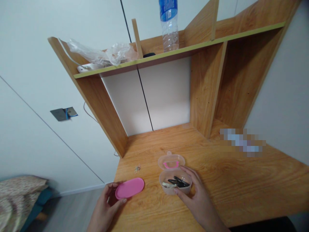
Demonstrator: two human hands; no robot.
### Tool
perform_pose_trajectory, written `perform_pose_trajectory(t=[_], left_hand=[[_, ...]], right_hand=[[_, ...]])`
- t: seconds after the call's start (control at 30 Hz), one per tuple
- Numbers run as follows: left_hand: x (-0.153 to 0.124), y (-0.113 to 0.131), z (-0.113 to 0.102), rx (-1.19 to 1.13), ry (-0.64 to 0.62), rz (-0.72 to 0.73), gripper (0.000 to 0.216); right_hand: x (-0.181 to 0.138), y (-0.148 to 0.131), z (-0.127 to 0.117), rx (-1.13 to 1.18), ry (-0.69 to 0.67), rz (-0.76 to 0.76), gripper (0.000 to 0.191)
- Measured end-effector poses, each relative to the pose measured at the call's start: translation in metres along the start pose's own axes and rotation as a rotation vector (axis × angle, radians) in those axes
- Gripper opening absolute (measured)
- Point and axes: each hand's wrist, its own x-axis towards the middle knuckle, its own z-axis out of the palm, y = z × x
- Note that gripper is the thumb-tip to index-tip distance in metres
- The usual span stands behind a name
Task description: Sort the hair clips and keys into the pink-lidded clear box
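A pink oval tray (130, 188) lies on the desk, and my left hand (109, 201) grips its left end between thumb and fingers. Around the right side of a clear plastic box (169, 191) my right hand (196, 193) is closed, thumb in front and fingers behind. The box's lid (162, 160), with a pink handle (171, 165), is flipped back behind it. Inside the box are several black hair clips (180, 182) and some pale ones (169, 185). A small pile of thin bands (137, 168) sits on the desk behind the pink tray.
The wooden desk (229, 180) carries a shelf unit (205, 93) along the back. On its upper shelf stand a plastic bottle (170, 32) and a crumpled clear bag (118, 53). A blurred-out item (241, 141) lies at the right. Patterned bedding (19, 196) shows at lower left.
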Motion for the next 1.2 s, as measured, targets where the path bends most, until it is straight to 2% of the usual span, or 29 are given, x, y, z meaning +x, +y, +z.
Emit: perform_pose_trajectory(t=[0.17, 0.33, 0.43, 0.6, 0.73, 0.97, 1.2], left_hand=[[0.006, -0.004, -0.009, 0.165, -0.046, 0.055, 0.044], [0.019, -0.009, -0.007, 0.033, -0.047, 0.091, 0.038], [0.041, -0.007, 0.002, -0.066, -0.016, 0.102, 0.04], [0.087, -0.008, 0.021, -0.051, 0.034, 0.106, 0.045], [0.111, -0.018, 0.031, -0.042, 0.04, 0.096, 0.048], [0.123, -0.033, 0.035, -0.033, 0.037, 0.094, 0.05], [0.125, -0.03, 0.031, 0.001, 0.035, 0.097, 0.055]], right_hand=[[-0.001, -0.001, -0.001, 0.006, 0.003, -0.003, 0.056], [0.0, 0.0, 0.0, 0.003, -0.002, -0.014, 0.054], [0.0, 0.001, 0.0, -0.001, -0.015, -0.02, 0.055], [0.0, 0.0, -0.001, 0.018, 0.003, -0.003, 0.055], [-0.002, -0.002, -0.001, 0.069, -0.005, 0.049, 0.059], [-0.003, -0.001, -0.001, 0.079, 0.005, 0.055, 0.059], [-0.002, -0.003, -0.001, 0.105, 0.02, 0.083, 0.06]])
